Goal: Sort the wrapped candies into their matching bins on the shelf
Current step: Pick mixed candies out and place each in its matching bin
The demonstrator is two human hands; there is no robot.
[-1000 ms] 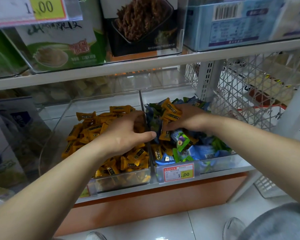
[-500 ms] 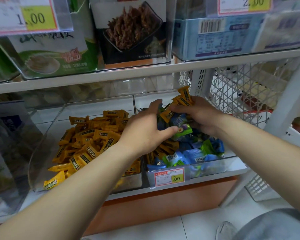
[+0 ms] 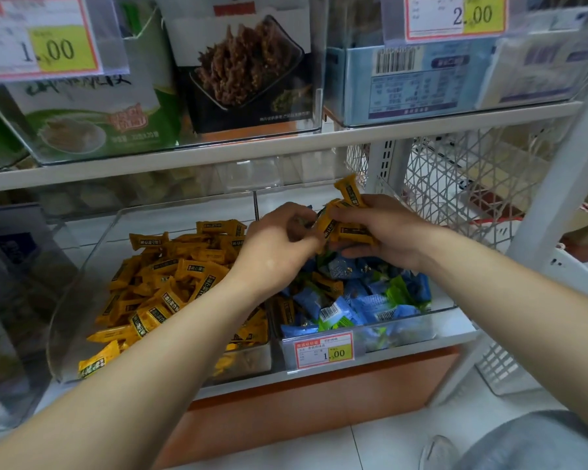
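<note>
Two clear bins stand side by side on the low shelf. The left bin [image 3: 82, 300] is full of yellow wrapped candies [image 3: 170, 276]. The right bin [image 3: 404, 330] holds blue and green wrapped candies [image 3: 360, 300] with a few yellow ones [image 3: 326, 283] mixed in. Above the right bin, my right hand [image 3: 391, 235] grips a bunch of yellow candies [image 3: 347, 212]. My left hand [image 3: 279, 245] meets it from the left, fingers curled and pinching one of those yellow candies.
A white shelf board [image 3: 286, 147] runs just above my hands, carrying boxed snacks. A white wire basket [image 3: 462, 184] and a shelf upright [image 3: 557, 184] stand to the right. A price tag [image 3: 323, 351] marks the right bin's front. Tiled floor lies below.
Both hands have lifted out of the candies in the right bin and come together above it. My right hand now holds a larger bunch of yellow candies, and my left hand reaches into it.
</note>
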